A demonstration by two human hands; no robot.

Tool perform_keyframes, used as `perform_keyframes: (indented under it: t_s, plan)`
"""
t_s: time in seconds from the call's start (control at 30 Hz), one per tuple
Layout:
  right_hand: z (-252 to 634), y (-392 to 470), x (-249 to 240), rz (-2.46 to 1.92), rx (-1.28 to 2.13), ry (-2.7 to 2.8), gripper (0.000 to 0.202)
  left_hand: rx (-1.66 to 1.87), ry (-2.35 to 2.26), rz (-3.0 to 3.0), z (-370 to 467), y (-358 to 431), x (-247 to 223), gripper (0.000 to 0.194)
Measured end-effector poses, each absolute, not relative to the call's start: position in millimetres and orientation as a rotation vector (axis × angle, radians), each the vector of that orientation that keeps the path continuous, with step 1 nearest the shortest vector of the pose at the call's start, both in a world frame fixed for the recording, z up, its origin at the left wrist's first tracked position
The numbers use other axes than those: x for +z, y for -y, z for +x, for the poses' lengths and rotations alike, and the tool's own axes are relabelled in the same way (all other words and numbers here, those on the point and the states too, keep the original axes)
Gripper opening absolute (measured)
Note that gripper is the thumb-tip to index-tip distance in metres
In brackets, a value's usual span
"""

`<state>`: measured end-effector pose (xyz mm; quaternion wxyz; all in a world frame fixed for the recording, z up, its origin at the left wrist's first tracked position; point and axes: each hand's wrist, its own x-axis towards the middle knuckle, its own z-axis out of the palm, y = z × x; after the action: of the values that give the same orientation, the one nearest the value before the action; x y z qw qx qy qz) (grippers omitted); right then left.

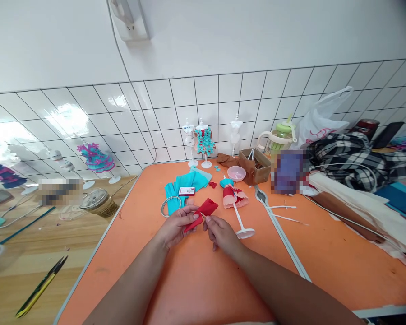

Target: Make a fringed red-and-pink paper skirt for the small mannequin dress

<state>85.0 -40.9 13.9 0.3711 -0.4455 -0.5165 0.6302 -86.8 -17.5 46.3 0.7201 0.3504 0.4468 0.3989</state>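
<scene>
My left hand (182, 224) is closed on a folded piece of red crepe paper (208, 207), held above the orange table. My right hand (219, 230) pinches a thin, light-coloured stick (203, 216), whose tip touches the red piece; its exact kind is too small to make out. Just beyond the right hand, a small white dress form (237, 214) in a red, pink and turquoise dress lies tilted on the table. Past the left hand are turquoise crepe paper (189, 180), a small white-and-red box (186, 191) on top of it, and a metal ring (171, 206).
Several upright dress forms (205, 142) stand along the tiled wall. A pink bowl (237, 174), a cardboard box (262, 169) and a green-lidded bottle (283, 135) are at the back right. Thread snips (42, 286) lie on the wooden table at left.
</scene>
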Motion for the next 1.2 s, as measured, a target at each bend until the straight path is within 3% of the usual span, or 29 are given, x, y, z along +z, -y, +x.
perform_keyframes:
  t_s: [0.13, 0.33, 0.67, 1.2]
  plan:
    - [85.8, 40.1, 14.4, -1.179, 1.599, 1.332, 0.046, 0.850, -0.932, 0.885, -88.5, 16.0, 41.1, 0.046]
    - [84.7, 39.5, 11.3, -1.145, 1.613, 1.321, 0.045, 0.887, -0.977, 0.876, -89.2, 15.2, 38.4, 0.035]
    - [83.4, 37.6, 8.4, -1.141, 1.630, 1.271, 0.047, 0.858, -0.984, 0.865, -82.3, 17.7, 37.7, 0.043]
    - [87.7, 38.2, 18.3, -1.066, 1.805, 1.084, 0.042, 0.831, -0.985, 0.922, -82.7, 17.5, 42.1, 0.037]
